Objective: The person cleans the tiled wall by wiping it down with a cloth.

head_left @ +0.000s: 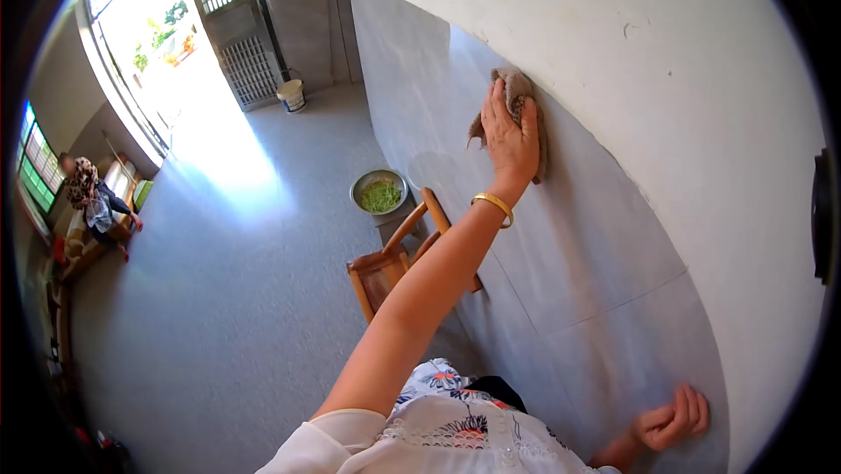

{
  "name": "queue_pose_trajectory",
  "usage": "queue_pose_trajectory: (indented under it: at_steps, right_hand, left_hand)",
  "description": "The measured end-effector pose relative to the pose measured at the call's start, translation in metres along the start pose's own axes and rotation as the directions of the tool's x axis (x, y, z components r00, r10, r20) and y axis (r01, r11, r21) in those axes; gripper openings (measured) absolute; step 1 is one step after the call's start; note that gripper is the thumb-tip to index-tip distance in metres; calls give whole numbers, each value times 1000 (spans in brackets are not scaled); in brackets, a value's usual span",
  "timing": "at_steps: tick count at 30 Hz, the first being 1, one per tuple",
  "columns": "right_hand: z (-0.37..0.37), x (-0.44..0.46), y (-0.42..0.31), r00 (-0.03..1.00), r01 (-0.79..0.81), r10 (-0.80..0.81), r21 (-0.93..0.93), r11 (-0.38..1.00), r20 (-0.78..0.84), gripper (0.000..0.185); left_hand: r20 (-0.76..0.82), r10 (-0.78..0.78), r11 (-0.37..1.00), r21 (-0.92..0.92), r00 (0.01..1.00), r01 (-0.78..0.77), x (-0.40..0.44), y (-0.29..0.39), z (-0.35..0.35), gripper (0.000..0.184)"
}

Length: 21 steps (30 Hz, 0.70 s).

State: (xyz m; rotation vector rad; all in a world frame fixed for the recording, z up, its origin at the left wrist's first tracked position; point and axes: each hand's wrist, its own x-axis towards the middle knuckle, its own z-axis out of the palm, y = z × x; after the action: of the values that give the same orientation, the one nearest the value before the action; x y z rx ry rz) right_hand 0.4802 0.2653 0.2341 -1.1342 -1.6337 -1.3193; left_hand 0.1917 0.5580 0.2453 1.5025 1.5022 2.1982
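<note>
My left hand [511,137], wearing a gold bracelet [493,208] at the wrist, presses a brown cloth [515,84] flat against the grey tiled wall [604,237]. The cloth lies just below the edge where tile meets white plaster, and part of it is bunched under the fingers. Low on the right, my right hand [674,420] is loosely curled beside the tiles, with nothing visible in it. Whether it touches the wall I cannot tell.
A wooden chair [383,268] stands below my left arm, near the wall. Past it is a metal bowl of green vegetables [380,196]. A bucket [292,96] stands near the open door [235,27]. At far left a person [95,198] sits on a bench.
</note>
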Motion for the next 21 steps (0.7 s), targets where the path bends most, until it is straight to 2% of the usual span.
queue_pose_trajectory:
  at_steps: [6,9,12,14,15,18,21]
  right_hand:
    - [-6,5,3,1000,7,-7,-24,1000,-1,23]
    - [-4,7,-3,999,-51,51,19,999,19,25]
    - [-2,27,-13,996,-82,79,-59,995,-44,25]
    - [4,35,-22,974,-221,183,-369,903,-134,26]
    - [6,38,-25,971,-240,217,-378,894,-104,30]
    - [13,39,-28,962,-272,247,-447,852,-115,34]
    - [18,36,-25,964,-263,247,-485,834,-97,37]
  left_hand:
    - [46,-96,995,0,994,97,45,-20,-4,58]
    - [56,-122,992,21,991,121,61,-39,-4,59]
    - [29,-130,992,1,991,130,80,-52,-1,58]
    - [9,-169,986,2,986,169,89,-68,0,57]
    - [-11,-135,991,-10,991,134,96,-78,0,56]
    - [-73,-158,987,-43,985,155,117,-104,1,54]
    - [-37,-190,981,-54,981,188,138,-131,-2,54]
